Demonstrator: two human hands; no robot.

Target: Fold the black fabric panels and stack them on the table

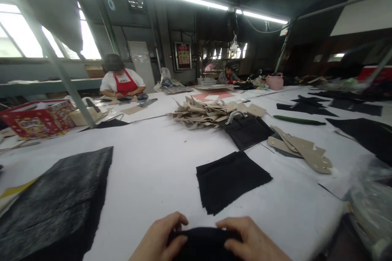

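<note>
Black cloth (206, 244) lies between the left grip (163, 234) and right grip (246, 234), each pinching one side.

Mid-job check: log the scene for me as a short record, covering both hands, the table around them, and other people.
left hand: pinching the left side of a black sheet
right hand: pinching its right side
just beyond hands: stack of black pieces on white table
table left: dark grey stack
table centre, farther: pile of beige pieces; black panel with grey handle
table right: beige straps; green cucumber-like item beyond them
people: co-worker in red apron, far left; another person, farther back
</note>
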